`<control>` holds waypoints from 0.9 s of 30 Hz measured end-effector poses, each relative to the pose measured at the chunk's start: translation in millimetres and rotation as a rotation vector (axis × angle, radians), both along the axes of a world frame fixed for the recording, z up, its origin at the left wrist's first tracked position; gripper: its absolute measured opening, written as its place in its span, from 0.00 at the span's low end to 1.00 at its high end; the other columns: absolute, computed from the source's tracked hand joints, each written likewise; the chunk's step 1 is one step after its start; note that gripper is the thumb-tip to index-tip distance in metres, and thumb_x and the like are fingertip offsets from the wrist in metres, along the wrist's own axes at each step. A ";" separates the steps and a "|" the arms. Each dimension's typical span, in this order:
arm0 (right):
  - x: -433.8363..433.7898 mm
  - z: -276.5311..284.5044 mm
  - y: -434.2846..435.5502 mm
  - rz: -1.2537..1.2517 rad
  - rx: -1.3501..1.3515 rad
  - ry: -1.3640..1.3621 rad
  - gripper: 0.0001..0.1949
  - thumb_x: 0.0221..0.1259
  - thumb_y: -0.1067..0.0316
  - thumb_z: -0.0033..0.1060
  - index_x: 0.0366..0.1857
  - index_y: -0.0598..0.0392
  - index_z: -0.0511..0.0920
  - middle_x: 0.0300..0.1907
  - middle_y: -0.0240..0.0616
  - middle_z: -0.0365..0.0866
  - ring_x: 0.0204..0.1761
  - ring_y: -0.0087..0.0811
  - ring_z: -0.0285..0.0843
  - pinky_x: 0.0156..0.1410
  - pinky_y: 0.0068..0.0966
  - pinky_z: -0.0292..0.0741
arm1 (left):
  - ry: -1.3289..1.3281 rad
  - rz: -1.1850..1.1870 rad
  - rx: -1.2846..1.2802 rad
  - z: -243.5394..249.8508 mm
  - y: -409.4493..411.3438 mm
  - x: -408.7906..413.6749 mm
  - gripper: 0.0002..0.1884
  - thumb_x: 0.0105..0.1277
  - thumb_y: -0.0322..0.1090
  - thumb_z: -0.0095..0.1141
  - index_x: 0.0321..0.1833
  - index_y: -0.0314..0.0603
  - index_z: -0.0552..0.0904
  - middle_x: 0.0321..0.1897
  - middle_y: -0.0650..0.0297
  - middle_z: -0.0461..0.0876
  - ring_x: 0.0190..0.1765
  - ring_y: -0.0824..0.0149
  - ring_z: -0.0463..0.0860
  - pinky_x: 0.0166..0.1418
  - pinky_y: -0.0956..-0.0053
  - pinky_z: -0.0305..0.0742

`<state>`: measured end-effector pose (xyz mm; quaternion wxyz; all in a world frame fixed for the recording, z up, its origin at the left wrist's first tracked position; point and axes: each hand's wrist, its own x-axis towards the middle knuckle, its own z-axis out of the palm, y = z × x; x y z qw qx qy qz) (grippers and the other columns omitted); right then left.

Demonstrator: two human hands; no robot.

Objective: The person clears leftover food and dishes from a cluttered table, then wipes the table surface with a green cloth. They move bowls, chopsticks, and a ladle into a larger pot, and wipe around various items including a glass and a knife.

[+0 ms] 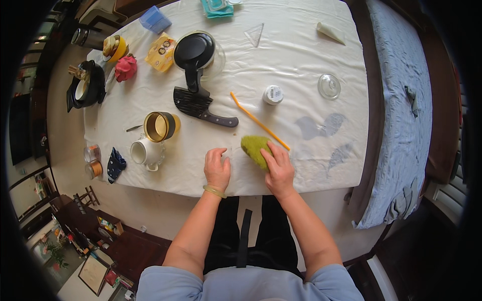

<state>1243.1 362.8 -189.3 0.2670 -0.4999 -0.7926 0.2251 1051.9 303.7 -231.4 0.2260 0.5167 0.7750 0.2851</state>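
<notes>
My right hand [280, 169] grips the right side of a fuzzy green, pointed oval object [254, 148], perhaps an artificial moss stone. A dark patch shows on the object's left side. To the left, my left hand [217, 169] rests low over the table's front edge, its fingers bent and its thumb apart, with nothing visible in it. An orange bent drinking straw [260, 121] lies just beyond the green object. Farther off is a cleaver [205, 109] with a dark blade and a riveted handle. A white-lidded jar [273, 95] stands beyond the straw.
Left of my hands are a white mug [145, 152], an amber glass cup [158, 126] and a dotted navy cloth [116, 165]. A glass pot with black lid [194, 50], yellow packet [161, 52] and dragon fruit [125, 68] stand farther back. At right lies a glass lid [329, 86].
</notes>
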 end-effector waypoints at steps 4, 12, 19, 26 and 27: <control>-22.0 -10.6 7.1 -0.025 -0.004 -0.055 0.25 0.41 0.81 0.53 0.50 0.54 0.80 0.60 0.41 0.75 0.57 0.44 0.74 0.52 0.32 0.78 | -0.064 0.058 0.029 2.3 2.0 -11.6 0.15 0.56 0.23 0.57 0.48 0.38 0.79 0.46 0.56 0.77 0.47 0.56 0.78 0.51 0.65 0.75; -61.7 -54.7 -3.4 -0.016 0.020 -0.254 0.25 0.45 0.77 0.55 0.54 0.58 0.77 0.62 0.46 0.73 0.60 0.52 0.71 0.55 0.40 0.76 | -0.209 0.169 0.058 10.9 4.9 -21.5 0.14 0.57 0.22 0.56 0.46 0.37 0.79 0.46 0.57 0.78 0.47 0.58 0.78 0.51 0.68 0.75; -156.9 -69.5 -63.5 0.187 -0.285 0.232 0.21 0.47 0.73 0.56 0.51 0.58 0.78 0.60 0.45 0.75 0.58 0.49 0.74 0.44 0.39 0.77 | -0.248 0.193 0.163 20.0 1.9 -47.5 0.12 0.58 0.22 0.56 0.46 0.37 0.80 0.47 0.57 0.78 0.48 0.60 0.78 0.50 0.69 0.75; -61.8 -13.7 -15.3 -0.085 -0.033 -0.135 0.27 0.40 0.82 0.52 0.52 0.55 0.78 0.59 0.43 0.75 0.58 0.49 0.73 0.55 0.35 0.78 | -0.233 0.204 0.204 44.8 13.9 -63.9 0.12 0.59 0.21 0.55 0.47 0.37 0.79 0.47 0.58 0.79 0.48 0.62 0.78 0.48 0.71 0.73; -47.9 -19.8 -11.4 -0.147 -0.045 -0.182 0.27 0.41 0.82 0.52 0.53 0.57 0.78 0.60 0.44 0.74 0.59 0.49 0.72 0.57 0.36 0.77 | -0.234 0.199 0.212 45.7 16.1 -63.5 0.13 0.59 0.21 0.55 0.47 0.37 0.79 0.47 0.58 0.79 0.48 0.62 0.78 0.48 0.71 0.73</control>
